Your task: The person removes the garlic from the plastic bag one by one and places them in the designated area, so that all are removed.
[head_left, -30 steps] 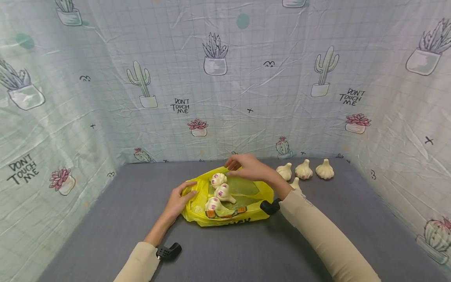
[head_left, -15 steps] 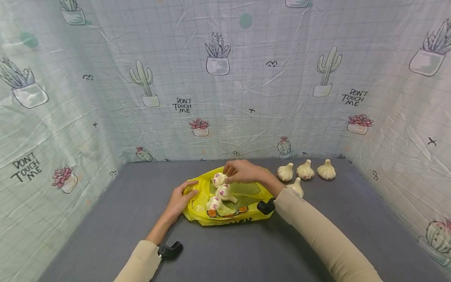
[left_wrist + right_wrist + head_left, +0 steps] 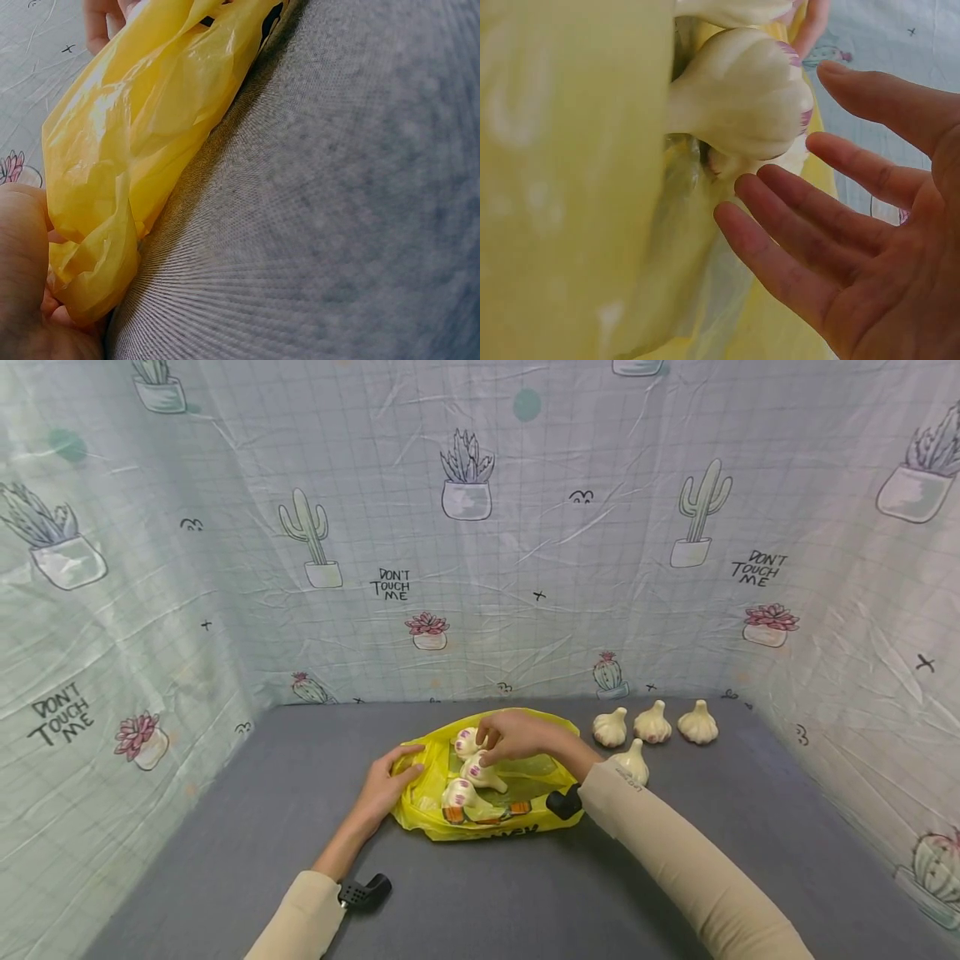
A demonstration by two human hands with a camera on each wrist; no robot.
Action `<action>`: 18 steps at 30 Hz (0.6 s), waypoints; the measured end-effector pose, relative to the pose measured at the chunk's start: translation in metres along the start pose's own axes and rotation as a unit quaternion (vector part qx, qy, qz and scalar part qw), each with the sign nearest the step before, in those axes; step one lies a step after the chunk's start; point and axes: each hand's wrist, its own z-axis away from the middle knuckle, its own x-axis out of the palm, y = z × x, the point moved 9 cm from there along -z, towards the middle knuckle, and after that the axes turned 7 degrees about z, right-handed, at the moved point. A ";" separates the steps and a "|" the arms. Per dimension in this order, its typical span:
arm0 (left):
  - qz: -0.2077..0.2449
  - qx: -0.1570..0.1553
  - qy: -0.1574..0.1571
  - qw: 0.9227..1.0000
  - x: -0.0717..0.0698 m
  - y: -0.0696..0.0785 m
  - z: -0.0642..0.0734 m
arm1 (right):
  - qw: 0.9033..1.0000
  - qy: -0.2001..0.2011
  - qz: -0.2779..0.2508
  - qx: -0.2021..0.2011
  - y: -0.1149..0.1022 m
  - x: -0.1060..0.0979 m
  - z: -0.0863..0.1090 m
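Observation:
A yellow plastic bag (image 3: pixel 423 814) lies on the grey table with its mouth spread, three garlic bulbs (image 3: pixel 457 794) with purple-marked root ends in its left part. At the bag's left edge my left hand (image 3: pixel 384 787) holds the plastic; the left wrist view shows a fold of the bag (image 3: pixel 97 270) between thumb and fingers. My right hand (image 3: pixel 517 735) reaches over the bag from the right. Seen from the right wrist, its fingers are spread loosely, fingertips close around the middle garlic bulb (image 3: pixel 742 94), with nothing gripped.
Several more garlic bulbs (image 3: pixel 652 723) stand on the table at the back right, one of them (image 3: pixel 632 763) just beyond the right sleeve. A cactus-print curtain (image 3: pixel 525 552) walls in the back and both sides. Dark wrist cameras (image 3: pixel 365 892) jut out from the wrists.
My right hand has come down and toward me, from above the bag's far edge to the middle bulb. My left hand keeps its hold on the bag.

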 end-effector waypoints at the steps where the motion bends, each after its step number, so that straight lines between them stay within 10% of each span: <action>1: 0.000 0.002 0.000 1.000 0.000 0.000 0.000 | 1.000 -0.001 0.000 0.000 0.000 0.001 0.000; 18: 0.005 0.004 -0.001 1.000 0.001 -0.001 0.001 | 1.000 -0.009 0.010 0.003 -0.003 0.012 -0.001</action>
